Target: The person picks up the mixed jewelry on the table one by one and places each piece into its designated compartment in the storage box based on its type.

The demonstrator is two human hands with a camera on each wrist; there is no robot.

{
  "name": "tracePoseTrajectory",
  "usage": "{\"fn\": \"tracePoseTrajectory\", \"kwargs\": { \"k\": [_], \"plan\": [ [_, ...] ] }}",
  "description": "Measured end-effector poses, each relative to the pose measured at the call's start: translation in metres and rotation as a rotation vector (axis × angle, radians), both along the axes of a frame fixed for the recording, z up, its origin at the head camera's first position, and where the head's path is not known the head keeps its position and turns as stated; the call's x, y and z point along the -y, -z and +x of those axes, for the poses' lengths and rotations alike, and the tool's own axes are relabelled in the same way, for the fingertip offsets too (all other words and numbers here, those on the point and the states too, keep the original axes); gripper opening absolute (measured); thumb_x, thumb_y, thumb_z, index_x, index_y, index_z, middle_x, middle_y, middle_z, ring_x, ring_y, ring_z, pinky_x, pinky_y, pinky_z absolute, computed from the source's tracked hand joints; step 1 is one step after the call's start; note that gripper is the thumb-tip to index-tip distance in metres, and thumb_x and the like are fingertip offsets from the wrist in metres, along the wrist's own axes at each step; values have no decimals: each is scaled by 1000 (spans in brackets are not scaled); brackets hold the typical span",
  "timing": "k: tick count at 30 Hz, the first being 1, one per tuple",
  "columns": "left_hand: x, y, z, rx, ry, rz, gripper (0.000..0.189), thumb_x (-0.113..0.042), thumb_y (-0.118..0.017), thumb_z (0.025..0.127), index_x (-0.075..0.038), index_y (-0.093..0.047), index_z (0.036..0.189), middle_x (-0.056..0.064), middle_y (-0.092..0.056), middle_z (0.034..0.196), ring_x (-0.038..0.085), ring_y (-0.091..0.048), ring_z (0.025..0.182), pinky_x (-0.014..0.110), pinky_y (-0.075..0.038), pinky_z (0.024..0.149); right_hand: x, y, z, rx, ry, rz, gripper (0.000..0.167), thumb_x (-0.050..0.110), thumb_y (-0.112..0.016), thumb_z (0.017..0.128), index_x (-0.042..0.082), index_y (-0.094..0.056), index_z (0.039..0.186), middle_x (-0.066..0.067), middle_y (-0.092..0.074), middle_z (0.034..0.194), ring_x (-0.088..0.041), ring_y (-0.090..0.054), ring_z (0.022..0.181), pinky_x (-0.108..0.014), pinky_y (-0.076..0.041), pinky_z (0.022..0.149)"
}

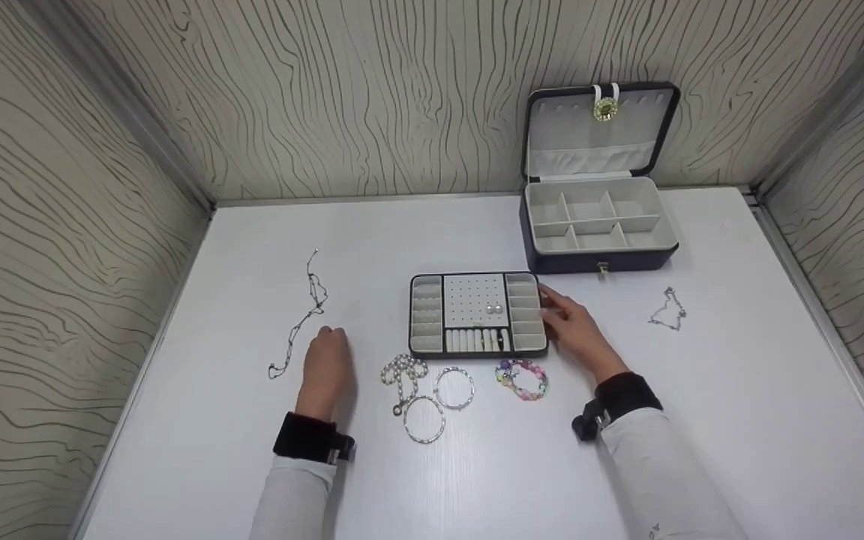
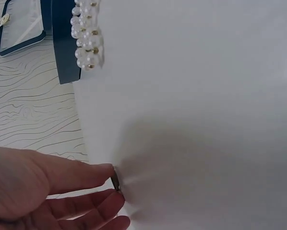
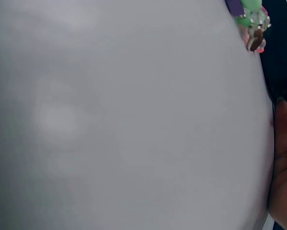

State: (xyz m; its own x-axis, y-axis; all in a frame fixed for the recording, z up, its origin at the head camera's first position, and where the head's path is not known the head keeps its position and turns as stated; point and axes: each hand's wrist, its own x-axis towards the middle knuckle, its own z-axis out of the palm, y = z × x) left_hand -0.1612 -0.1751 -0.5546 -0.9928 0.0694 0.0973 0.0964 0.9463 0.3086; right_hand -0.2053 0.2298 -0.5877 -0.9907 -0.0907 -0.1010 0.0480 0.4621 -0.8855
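Observation:
My left hand (image 1: 325, 366) is over the left part of the white table. In the left wrist view, its thumb and fingertips pinch a small dark ring (image 2: 115, 179), seen edge-on. My right hand (image 1: 578, 334) lies against the right side of a dark-edged jewelry tray (image 1: 426, 353), fingers fairly straight; the right wrist view shows its thumb along the tray's side. Two pearl earrings (image 1: 494, 309) sit on the tray's perforated panel. Rings (image 1: 500, 341) stand in the ring rolls at the tray's front.
An open jewelry box (image 1: 563, 262) with empty compartments stands at the back right, a brooch (image 1: 605, 109) on its lid. Before the tray lie a pearl necklace (image 1: 404, 367), two bangles (image 1: 454, 388) and a colourful bracelet (image 1: 522, 379). Chains lie left (image 1: 293, 337) and right (image 1: 670, 309).

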Motion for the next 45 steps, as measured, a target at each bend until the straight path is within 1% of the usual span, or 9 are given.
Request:
{"fn": "tracePoseTrajectory", "kwargs": {
  "k": [4, 12, 17, 22, 27, 31, 38, 41, 45],
  "plan": [
    [0, 0, -5, -4, -13, -45, 10, 18, -57, 83, 8, -60, 87, 20, -54, 82, 34, -58, 69, 45, -51, 63, 1, 0, 0, 3, 1, 1, 49, 11, -52, 102, 7, -41, 149, -23, -55, 126, -31, -56, 104, -37, -44, 86],
    [1, 0, -10, 80, -121, -33, 7, 12, -61, 87, 8, -63, 92, 18, -57, 81, 31, -61, 72, 41, -54, 63, 1, -1, 0, -2, 0, -10, 49, 14, -53, 102, 7, -41, 149, -23, -54, 126, -30, -55, 101, -33, -45, 82],
    [1, -2, -11, 89, -144, -42, 5, 11, -61, 88, 7, -64, 89, 17, -57, 76, 32, -62, 68, 42, -53, 57, 1, -1, 1, 37, -1, -30, 50, 14, -51, 103, 10, -38, 151, -22, -52, 130, -28, -54, 102, -32, -46, 81],
    [-1, -6, -13, 143, -175, -62, 4, 8, -61, 88, 5, -64, 88, 17, -57, 75, 31, -62, 66, 42, -53, 54, 1, -1, 1, 52, 0, -34, 50, 14, -50, 103, 11, -38, 151, -21, -51, 129, -26, -53, 100, -31, -46, 80],
    [-4, -8, -14, 152, -167, -57, 4, 8, -59, 89, 7, -63, 91, 18, -56, 79, 33, -61, 67, 42, -54, 57, 0, 1, 0, 28, 2, -17, 50, 13, -51, 103, 10, -39, 151, -21, -52, 128, -25, -53, 97, -31, -46, 78],
    [-5, -8, -14, 119, -159, -33, 4, 8, -59, 89, 6, -62, 88, 18, -56, 77, 33, -61, 67, 42, -53, 57, -1, 0, 1, 25, 9, -15, 49, 13, -51, 102, 10, -40, 150, -22, -53, 128, -25, -54, 97, -30, -46, 77],
    [-5, -3, -13, 53, -158, 43, 10, 5, -62, 87, 2, -64, 78, 18, -65, 73, 33, -65, 65, 43, -53, 55, -1, -3, 1, 20, 5, 4, 49, 16, -51, 103, 9, -40, 150, -22, -52, 129, -29, -53, 100, -32, -44, 78],
    [-6, -3, -12, 41, -147, 74, 9, 4, -63, 87, 2, -67, 80, 19, -67, 77, 33, -66, 68, 43, -54, 59, -1, -3, 2, 18, 7, 0, 49, 16, -51, 103, 9, -40, 150, -22, -52, 129, -28, -53, 99, -32, -44, 78],
    [-9, -6, -12, 41, -107, 116, 9, 6, -62, 87, 4, -72, 87, 20, -70, 87, 34, -68, 77, 43, -56, 67, -1, -3, 2, 15, 5, -14, 49, 14, -51, 103, 8, -40, 150, -23, -52, 129, -27, -53, 100, -31, -45, 79]
  ]
}}
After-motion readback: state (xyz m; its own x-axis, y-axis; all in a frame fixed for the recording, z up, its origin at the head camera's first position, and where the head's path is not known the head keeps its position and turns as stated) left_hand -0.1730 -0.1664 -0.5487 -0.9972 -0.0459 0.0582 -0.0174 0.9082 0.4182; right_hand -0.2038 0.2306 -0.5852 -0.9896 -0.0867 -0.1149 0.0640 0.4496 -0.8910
